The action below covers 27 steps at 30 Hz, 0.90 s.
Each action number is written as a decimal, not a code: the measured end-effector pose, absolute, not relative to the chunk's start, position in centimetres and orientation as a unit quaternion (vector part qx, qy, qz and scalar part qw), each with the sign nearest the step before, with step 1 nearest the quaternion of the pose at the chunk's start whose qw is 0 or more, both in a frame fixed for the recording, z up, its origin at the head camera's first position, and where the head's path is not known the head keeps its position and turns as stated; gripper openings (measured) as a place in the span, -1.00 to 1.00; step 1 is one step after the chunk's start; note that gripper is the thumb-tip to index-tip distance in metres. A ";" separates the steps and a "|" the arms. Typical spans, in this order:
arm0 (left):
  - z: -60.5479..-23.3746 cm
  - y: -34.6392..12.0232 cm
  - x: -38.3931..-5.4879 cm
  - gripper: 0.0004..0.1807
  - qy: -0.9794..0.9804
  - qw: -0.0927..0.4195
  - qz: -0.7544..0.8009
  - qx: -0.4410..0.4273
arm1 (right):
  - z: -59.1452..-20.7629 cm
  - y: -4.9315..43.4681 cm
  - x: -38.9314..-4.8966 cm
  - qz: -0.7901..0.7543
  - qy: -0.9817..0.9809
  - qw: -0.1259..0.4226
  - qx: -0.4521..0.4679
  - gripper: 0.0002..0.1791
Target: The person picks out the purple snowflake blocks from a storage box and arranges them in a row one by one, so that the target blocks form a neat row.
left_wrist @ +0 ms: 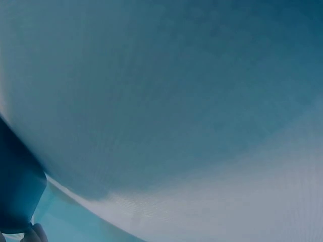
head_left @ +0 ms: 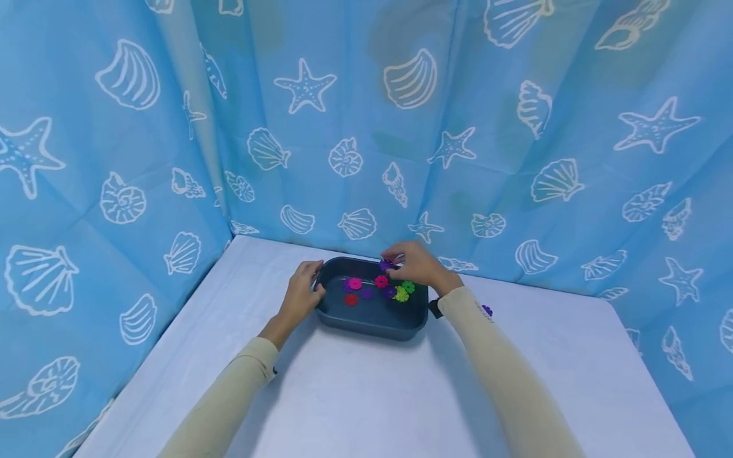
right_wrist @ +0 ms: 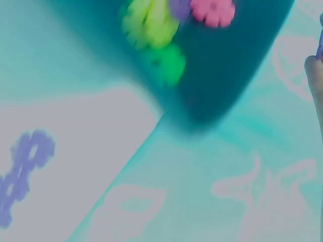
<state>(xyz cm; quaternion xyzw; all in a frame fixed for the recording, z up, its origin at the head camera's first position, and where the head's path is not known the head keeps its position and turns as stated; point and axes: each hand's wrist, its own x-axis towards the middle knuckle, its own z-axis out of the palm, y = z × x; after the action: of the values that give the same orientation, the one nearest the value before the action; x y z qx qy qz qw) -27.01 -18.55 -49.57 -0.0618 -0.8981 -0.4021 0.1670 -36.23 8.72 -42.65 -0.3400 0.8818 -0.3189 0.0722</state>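
Observation:
A dark grey plastic tub point(head_left: 366, 327) stands on the white table, with several flower-shaped plastic discs inside. Among them are a pink disc point(head_left: 355, 284), a red disc point(head_left: 351, 299), yellow-green discs point(head_left: 401, 294) and a green disc point(head_left: 408, 286). My left hand point(head_left: 299, 294) grips the tub's left end by the rim; only its fingertips show in the left wrist view. Over the tub's back right corner, my right hand point(head_left: 420, 262) pinches a purple flower-shaped disc point(head_left: 386, 264). In the right wrist view, the thumb point(right_wrist: 315, 75) appears at the edge.
Right of the tub, partly hidden behind the right forearm, purple discs point(right_wrist: 25, 166) lie on the table. A blue curtain point(head_left: 355, 114) with white shells and starfish hangs behind the table point(head_left: 355, 394) and along its sides.

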 end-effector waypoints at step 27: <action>-49.1 -18.0 -26.6 -0.40 -0.899 0.136 -0.414 -0.042 | -46.3 29.5 -33.0 -0.303 0.944 0.059 -0.120 -0.55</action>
<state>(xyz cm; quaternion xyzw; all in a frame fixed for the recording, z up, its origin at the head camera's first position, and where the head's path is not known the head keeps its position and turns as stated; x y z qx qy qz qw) -26.62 -18.03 -49.10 -0.0424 -0.8989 -0.4142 0.1364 -32.96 29.54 -46.32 -0.1205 0.9436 -0.3026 0.0589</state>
